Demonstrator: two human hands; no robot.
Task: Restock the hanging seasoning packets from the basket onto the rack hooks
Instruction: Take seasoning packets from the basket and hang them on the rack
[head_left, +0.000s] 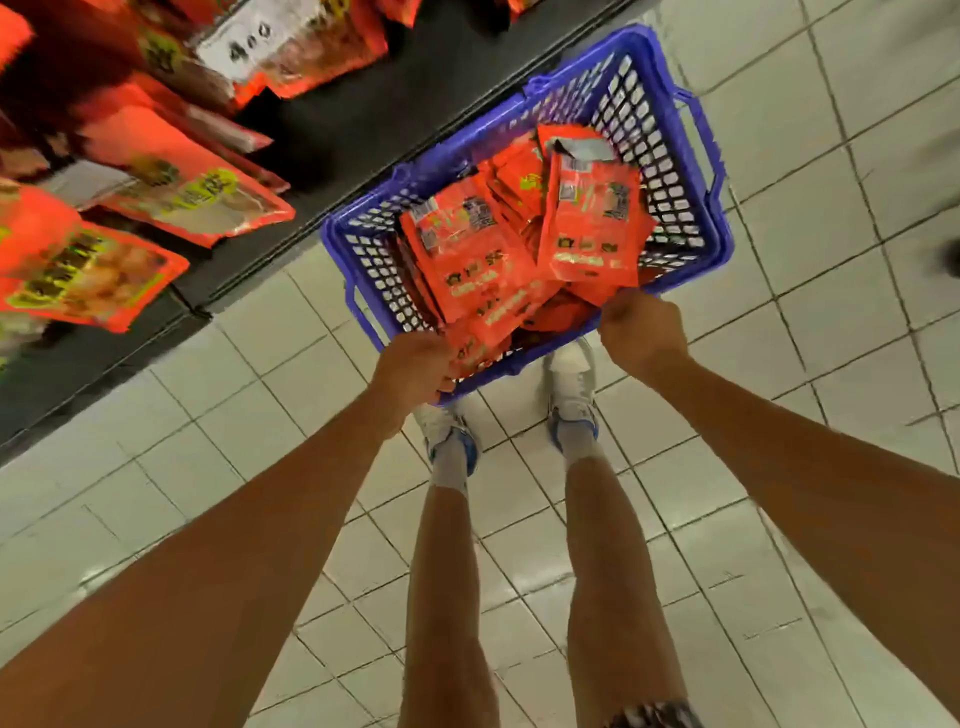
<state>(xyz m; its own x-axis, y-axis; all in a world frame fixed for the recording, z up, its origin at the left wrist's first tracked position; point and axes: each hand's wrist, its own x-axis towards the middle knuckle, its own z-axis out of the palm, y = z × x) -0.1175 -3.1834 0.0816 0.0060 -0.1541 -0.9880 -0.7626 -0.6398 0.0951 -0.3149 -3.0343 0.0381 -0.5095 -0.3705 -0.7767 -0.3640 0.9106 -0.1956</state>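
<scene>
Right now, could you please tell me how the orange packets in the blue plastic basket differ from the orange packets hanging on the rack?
The orange packets in the blue plastic basket lie piled loosely with their printed backs up; the orange packets hanging on the rack jut out in rows, showing yellow lettering. The basket packets look smaller; the rack ones look larger, but are nearer the camera. Both are orange foil-like pouches.

Retail shop aisle, self-service type. Evidence noted: blue plastic shopping basket with latticed walls at upper centre of the frame, filled with identical orange-red seasoning packets. Same kind of packets hung in rows on display rack at upper left, with white price tag above. Pale tiled floor across right and bottom; dark rack base alongside.
</scene>
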